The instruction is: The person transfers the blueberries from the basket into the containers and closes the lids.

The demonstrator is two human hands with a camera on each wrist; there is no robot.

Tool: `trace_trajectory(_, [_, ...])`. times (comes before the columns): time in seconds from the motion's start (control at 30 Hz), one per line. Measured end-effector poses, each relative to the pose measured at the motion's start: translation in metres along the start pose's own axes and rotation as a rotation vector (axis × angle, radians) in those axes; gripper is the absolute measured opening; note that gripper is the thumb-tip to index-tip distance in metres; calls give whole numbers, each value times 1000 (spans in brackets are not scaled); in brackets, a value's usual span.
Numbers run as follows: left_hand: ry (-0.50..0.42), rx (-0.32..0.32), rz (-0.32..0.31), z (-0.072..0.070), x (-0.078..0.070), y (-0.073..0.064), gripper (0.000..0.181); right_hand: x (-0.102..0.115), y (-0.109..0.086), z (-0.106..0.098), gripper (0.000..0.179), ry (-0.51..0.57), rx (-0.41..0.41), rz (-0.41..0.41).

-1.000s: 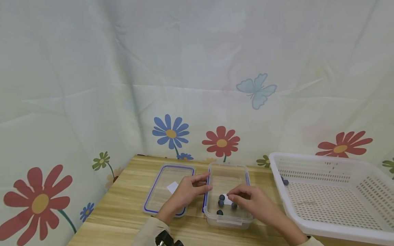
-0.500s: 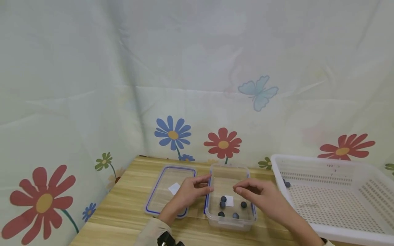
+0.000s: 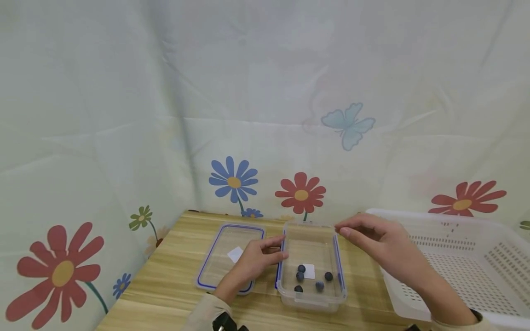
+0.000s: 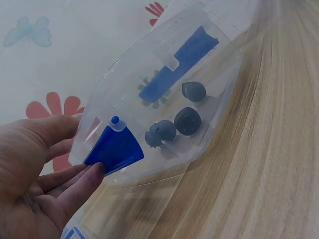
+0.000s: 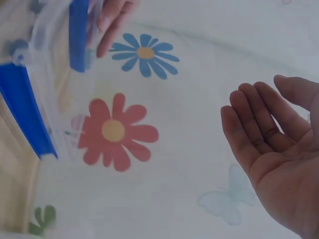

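Observation:
A clear plastic storage box [image 3: 310, 299] with blue side latches stands uncovered on the table. Several blueberries [image 3: 319, 286] lie in its near half, around a white label [image 3: 308, 271]. My left hand [image 3: 250, 263] rests against the box's left side, fingers loosely extended. In the left wrist view its fingertips touch the blue latch [image 4: 117, 149], and dark berries [image 4: 188, 121] show through the wall. My right hand [image 3: 385, 241] hovers in the air between the box and the basket, holding nothing. The right wrist view shows its bare palm [image 5: 284, 174] and relaxed, slightly bent fingers.
A clear lid [image 3: 205, 264] with a blue seal and a white label lies left of the box. On the right stands a large white perforated basket [image 3: 468, 271], partly covered by my right arm. A flower-printed curtain [image 3: 265, 115] hangs behind the wooden table [image 3: 161, 276].
My right hand has risen from over the berries and moved right, out of the box toward the basket. One berry under it rolled slightly right. My left hand stays at the box's side.

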State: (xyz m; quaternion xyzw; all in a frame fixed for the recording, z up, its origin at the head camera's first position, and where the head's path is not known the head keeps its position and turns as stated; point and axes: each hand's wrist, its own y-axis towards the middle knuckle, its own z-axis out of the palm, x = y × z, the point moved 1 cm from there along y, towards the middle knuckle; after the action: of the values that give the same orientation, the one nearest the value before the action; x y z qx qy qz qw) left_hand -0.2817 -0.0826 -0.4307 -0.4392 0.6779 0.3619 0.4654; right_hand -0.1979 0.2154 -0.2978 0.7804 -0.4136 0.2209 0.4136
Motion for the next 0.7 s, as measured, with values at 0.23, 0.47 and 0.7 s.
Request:
trace_trajectory(0.23, [12,1,3,-1,-1,0,53,9,13,-31,17,-143,-41,-69])
trace_trajectory(0.47, [7,0,2,-1,-2,0,54,-2,26,-55,16,-210,-37,-62])
trace_trajectory(0.7, [3,-3,7,-1,-2,0,54,-21,33,-73,17,-269,-33,2])
